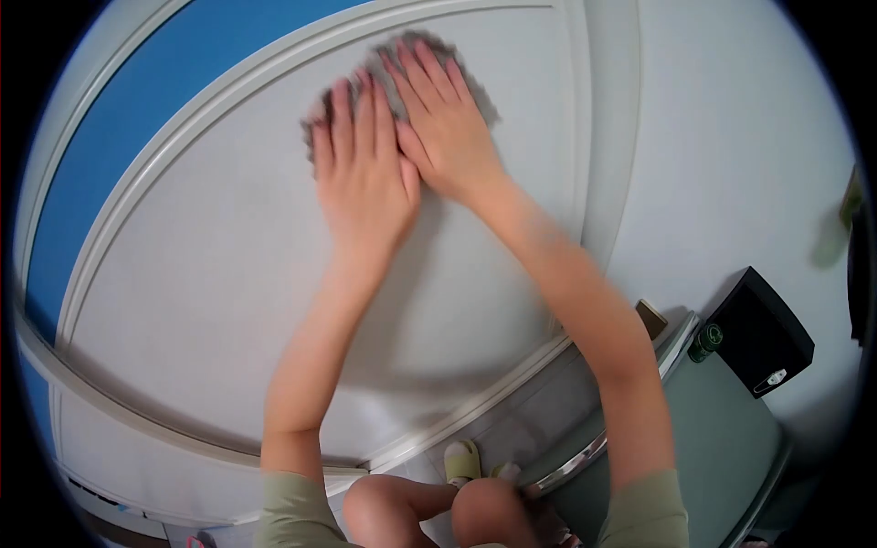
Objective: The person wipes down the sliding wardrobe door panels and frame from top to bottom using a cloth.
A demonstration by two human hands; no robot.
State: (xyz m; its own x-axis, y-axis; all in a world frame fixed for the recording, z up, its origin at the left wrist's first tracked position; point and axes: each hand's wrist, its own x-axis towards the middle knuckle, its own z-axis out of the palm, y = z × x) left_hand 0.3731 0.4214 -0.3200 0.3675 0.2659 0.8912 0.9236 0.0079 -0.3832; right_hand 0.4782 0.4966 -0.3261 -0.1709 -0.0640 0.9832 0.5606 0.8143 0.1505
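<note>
Both of my hands lie on a grey, fluffy cloth (477,91) pressed against a white panel (210,228). My left hand (361,169) is flat with its fingers stretched out over the cloth's left part. Beside it, my right hand (443,123) lies flat too, its fingers spread slightly over the upper part of the cloth. The hands touch or nearly touch near the thumbs. Frayed edges of the cloth show around the fingertips; the rest is hidden under the hands.
Raised white trim (146,173) borders the panel, with a blue strip (82,164) beyond it. At the lower right, a grey-green surface (703,438) bears a green can (705,342) and a black box (758,333). My knees and a green shoe (462,461) are below.
</note>
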